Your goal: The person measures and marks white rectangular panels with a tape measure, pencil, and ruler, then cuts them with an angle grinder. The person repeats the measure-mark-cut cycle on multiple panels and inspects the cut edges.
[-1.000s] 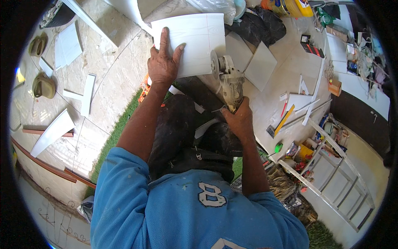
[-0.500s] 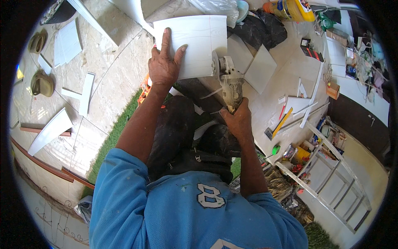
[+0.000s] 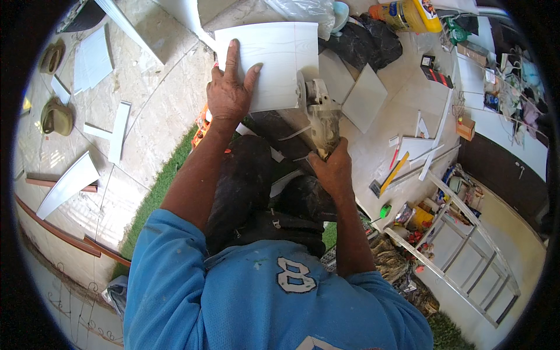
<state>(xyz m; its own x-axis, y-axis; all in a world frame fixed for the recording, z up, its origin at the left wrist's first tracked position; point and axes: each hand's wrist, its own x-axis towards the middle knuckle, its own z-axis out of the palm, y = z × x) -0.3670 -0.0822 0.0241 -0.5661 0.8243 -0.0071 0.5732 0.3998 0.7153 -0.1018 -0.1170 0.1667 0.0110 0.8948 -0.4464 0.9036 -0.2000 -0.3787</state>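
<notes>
A white panel [image 3: 274, 55] with a faint wood-grain pattern lies in front of me, a thin line running down it near its right side. Pressed flat on its left part is my left hand [image 3: 231, 96], fingers stretched out and apart. My right hand [image 3: 333, 166] is wrapped round the rear body of a dusty angle grinder [image 3: 325, 119]. The grinder's disc [image 3: 301, 88] meets the panel's lower right part, close to that line. Whether the disc is spinning cannot be made out. Part of the panel's left edge is hidden by my left hand.
White offcuts [image 3: 119, 131] and clogs [image 3: 57, 118] lie on the tiles at left. To the right are a square tile [image 3: 364, 99], a try square [image 3: 392, 178] and a metal ladder [image 3: 466, 251]. A black bag [image 3: 370, 44] and a yellow-capped bottle [image 3: 405, 14] sit beyond the panel.
The whole view has shifted very slightly. My hands, the grinder and the panel keep nearly the same places relative to each other.
</notes>
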